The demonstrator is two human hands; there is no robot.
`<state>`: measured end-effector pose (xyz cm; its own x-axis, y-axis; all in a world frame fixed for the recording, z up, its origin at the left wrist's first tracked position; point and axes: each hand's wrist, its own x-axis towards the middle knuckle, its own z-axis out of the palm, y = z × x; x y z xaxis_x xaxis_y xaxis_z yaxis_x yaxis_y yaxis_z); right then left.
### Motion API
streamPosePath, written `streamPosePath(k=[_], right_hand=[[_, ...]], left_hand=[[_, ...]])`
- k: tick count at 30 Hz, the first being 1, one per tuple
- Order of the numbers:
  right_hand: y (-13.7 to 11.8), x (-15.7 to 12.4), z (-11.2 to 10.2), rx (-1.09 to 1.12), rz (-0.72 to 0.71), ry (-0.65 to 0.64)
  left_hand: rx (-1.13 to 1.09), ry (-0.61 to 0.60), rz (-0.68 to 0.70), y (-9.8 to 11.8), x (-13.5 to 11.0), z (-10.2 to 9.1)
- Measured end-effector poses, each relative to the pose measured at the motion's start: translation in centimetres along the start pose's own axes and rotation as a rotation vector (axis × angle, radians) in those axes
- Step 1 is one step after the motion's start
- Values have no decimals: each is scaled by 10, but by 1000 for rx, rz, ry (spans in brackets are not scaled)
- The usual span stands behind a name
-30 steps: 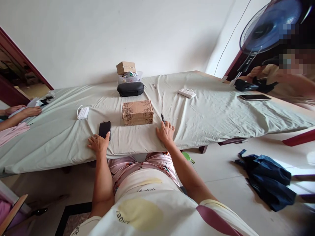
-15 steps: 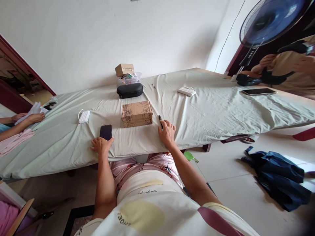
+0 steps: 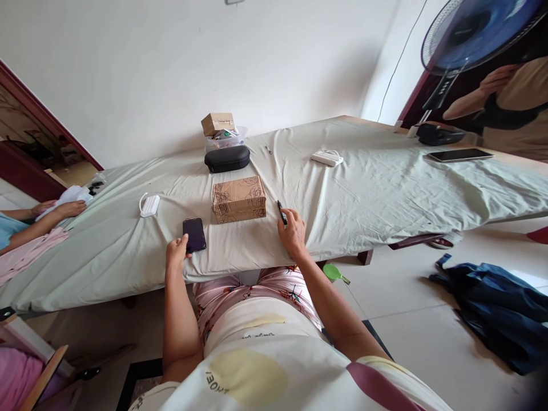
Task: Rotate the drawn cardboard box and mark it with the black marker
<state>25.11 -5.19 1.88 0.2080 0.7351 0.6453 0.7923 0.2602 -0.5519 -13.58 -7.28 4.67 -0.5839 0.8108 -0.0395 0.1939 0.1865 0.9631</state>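
Observation:
My left hand [image 3: 176, 251] grips the left edge of a dark smartphone [image 3: 196, 234], thumb on top and the other fingers curled out of sight at its side. The phone is close to the table's front edge, screen up. To the right, my right hand [image 3: 293, 233] has its fingers closed round a black pen [image 3: 281, 210], whose far end sticks out past the fingertips. Between and beyond both hands sits a closed brown cardboard box [image 3: 238, 200] with dark line drawings on it.
A black zip case [image 3: 226, 158] stands behind the box, with a clear tub [image 3: 226, 138] and a small carton [image 3: 217, 123] behind it. White corded blocks lie left [image 3: 149, 205] and right [image 3: 326, 158]. Another phone [image 3: 460, 154] is far right. Other people are at both table ends.
My left hand has turned and closed on the phone's left edge, and the phone has shifted slightly right and nearer. My right hand stays at the pen. The view has shifted slightly.

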Motion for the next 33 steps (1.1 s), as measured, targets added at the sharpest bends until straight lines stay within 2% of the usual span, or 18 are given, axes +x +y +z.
streamPosePath(k=[3,6,13,17,23,27,31,33], right_hand=[[2,1,3,34,12,25],[5,2,5,87,24,39],[6,3,2,215,34,78],[3,1,-4,262,42,76],[-3,-2,-14,323,76,53],[-10,-3,-21,427,106,-24],[-22,-17,-31,561,127,-157],[-25,-29,-38,649,119,-274]], left_hand=[[-230,-52,-136,-6,-3,1],[-357,-84,-178,-3,-11,4],[-343,-61,-200,4,-19,6],[-265,-31,-126,1,-27,10],[-298,-62,105,2,-48,14],[-435,-206,216,12,-74,27],[-548,-356,190,22,-113,58],[-565,-447,162,26,-133,75]])
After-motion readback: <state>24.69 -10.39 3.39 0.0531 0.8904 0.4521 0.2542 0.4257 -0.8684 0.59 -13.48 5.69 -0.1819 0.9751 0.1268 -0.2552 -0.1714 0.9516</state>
